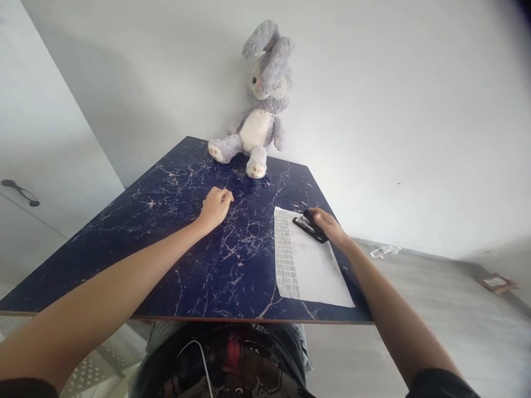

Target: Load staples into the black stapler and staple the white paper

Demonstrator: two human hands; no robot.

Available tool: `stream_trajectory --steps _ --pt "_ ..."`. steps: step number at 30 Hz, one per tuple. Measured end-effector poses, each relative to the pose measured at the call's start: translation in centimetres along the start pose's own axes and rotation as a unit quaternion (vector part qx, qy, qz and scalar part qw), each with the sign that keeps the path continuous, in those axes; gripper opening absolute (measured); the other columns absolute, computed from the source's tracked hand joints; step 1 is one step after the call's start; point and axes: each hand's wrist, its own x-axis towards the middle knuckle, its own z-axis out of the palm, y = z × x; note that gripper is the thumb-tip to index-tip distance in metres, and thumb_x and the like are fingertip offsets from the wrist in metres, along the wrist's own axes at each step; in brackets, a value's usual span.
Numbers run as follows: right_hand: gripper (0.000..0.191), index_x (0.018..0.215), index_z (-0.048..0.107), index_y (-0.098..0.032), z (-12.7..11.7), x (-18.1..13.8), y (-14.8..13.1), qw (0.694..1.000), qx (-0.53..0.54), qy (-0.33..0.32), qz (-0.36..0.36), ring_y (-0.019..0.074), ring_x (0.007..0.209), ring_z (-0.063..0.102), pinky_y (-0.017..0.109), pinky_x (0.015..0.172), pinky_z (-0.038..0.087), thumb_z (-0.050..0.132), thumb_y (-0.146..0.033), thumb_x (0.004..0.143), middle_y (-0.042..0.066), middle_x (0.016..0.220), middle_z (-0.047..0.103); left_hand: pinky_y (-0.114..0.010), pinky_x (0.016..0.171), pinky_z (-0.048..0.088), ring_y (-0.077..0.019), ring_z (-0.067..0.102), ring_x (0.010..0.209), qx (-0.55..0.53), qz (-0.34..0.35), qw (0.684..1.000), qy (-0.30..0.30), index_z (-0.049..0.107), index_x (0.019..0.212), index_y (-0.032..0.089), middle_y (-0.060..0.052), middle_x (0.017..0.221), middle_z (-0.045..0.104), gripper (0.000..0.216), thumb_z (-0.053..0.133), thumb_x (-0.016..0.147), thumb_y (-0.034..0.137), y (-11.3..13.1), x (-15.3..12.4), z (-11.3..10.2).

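My right hand (329,225) grips a black stapler (309,225) that rests on the far corner of a white printed sheet of paper (309,265) at the right side of the dark blue marbled table (186,260). My left hand (215,207) lies on the table near its middle, fingers curled into a loose fist with the fingertips pinched together; whether anything is in them is not visible.
A grey and white plush rabbit (259,110) sits at the table's far edge against the white wall. A door handle (20,192) is on the left. Small litter (384,251) and a cardboard piece (495,283) lie on the grey floor to the right.
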Motion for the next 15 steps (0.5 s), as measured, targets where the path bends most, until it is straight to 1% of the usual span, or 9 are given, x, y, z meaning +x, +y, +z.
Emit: stream_trajectory --steps 1,2,4,6,8,10,12,14,15 --pt "0.068 0.119 0.064 -0.019 -0.2 0.5 1.1 0.999 0.032 0.030 0.005 0.0264 0.092 0.070 0.037 0.075 0.056 0.022 -0.070 0.103 0.015 0.108 0.073 -0.045 0.104 0.043 -0.0266 0.061 0.102 -0.001 -0.006 1.000 -0.002 0.073 0.082 0.021 -0.008 0.099 0.059 0.038 0.042 0.102 0.032 -0.1 0.0 -0.1" --pt "0.072 0.119 0.064 -0.017 -0.4 1.1 2.1 0.997 0.048 0.062 0.011 0.0272 0.098 0.070 0.039 0.079 0.057 0.018 -0.070 0.103 0.017 0.113 0.072 -0.045 0.102 0.043 -0.0265 0.061 0.101 -0.001 -0.011 1.000 -0.004 0.073 0.083 0.021 -0.008 0.098 0.059 0.038 0.042 0.102 0.032 -0.1 0.0 -0.1" --pt "0.070 0.122 0.065 -0.016 -0.3 2.4 3.4 0.995 0.034 0.099 0.004 0.0297 0.113 0.067 0.044 0.095 0.056 0.030 -0.072 0.101 0.019 0.124 0.069 -0.044 0.100 0.044 -0.0261 0.062 0.097 0.002 -0.015 1.000 -0.003 0.073 0.083 0.021 -0.008 0.097 0.058 0.037 0.043 0.102 0.031 -0.3 0.0 -0.2" --pt "0.068 0.136 0.060 -0.017 0.1 3.6 4.0 0.998 -0.029 0.040 -0.037 0.0325 0.134 0.056 0.049 0.114 0.045 0.043 -0.071 0.098 0.019 0.145 0.058 -0.043 0.098 0.045 -0.0263 0.061 0.097 0.004 -0.006 1.000 0.002 0.073 0.081 0.020 -0.008 0.093 0.058 0.037 0.044 0.101 0.029 -0.5 0.0 -0.2" --pt "0.072 0.151 0.050 -0.018 0.7 4.4 4.1 0.992 -0.088 -0.054 -0.078 0.0337 0.151 0.037 0.053 0.126 0.028 0.043 -0.068 0.099 0.017 0.162 0.041 -0.041 0.097 0.045 -0.0266 0.061 0.098 0.001 0.013 1.000 0.010 0.073 0.079 0.020 -0.008 0.089 0.059 0.036 0.044 0.100 0.029 -0.7 0.3 -0.3" --pt "0.073 0.159 0.039 -0.019 1.5 4.8 4.1 0.980 -0.142 -0.113 -0.077 0.0349 0.158 0.021 0.058 0.128 0.014 0.039 -0.064 0.102 0.017 0.169 0.026 -0.039 0.097 0.045 -0.0263 0.061 0.099 -0.006 0.034 0.999 0.024 0.073 0.078 0.020 -0.008 0.088 0.060 0.035 0.045 0.099 0.028 -1.3 1.1 -0.4" --pt "0.073 0.164 0.031 -0.019 2.3 5.2 3.7 0.972 -0.187 -0.130 -0.053 0.0362 0.160 0.012 0.063 0.127 0.008 0.035 -0.061 0.104 0.017 0.171 0.019 -0.038 0.096 0.046 -0.0257 0.061 0.098 -0.018 0.037 0.998 0.050 0.073 0.077 0.020 -0.007 0.088 0.062 0.033 0.046 0.096 0.027 -2.4 2.5 -0.9" --pt "0.070 0.167 0.022 -0.020 3.4 5.7 2.9 0.964 -0.221 -0.143 -0.041 0.0351 0.160 0.008 0.064 0.126 0.006 0.029 -0.057 0.107 0.016 0.172 0.014 -0.037 0.092 0.047 -0.0252 0.062 0.094 -0.045 -0.002 0.994 0.102 0.071 0.075 0.019 -0.007 0.083 0.065 0.030 0.046 0.091 0.022 -4.3 4.2 -1.8" --pt "0.068 0.167 0.021 -0.021 4.2 6.1 2.2 0.962 -0.225 -0.149 -0.041 0.0344 0.160 0.007 0.065 0.126 0.006 0.027 -0.054 0.108 0.015 0.173 0.013 -0.035 0.087 0.048 -0.0244 0.063 0.091 -0.072 -0.037 0.986 0.146 0.070 0.073 0.019 -0.006 0.081 0.066 0.028 0.046 0.088 0.020 -5.4 5.0 -2.4"
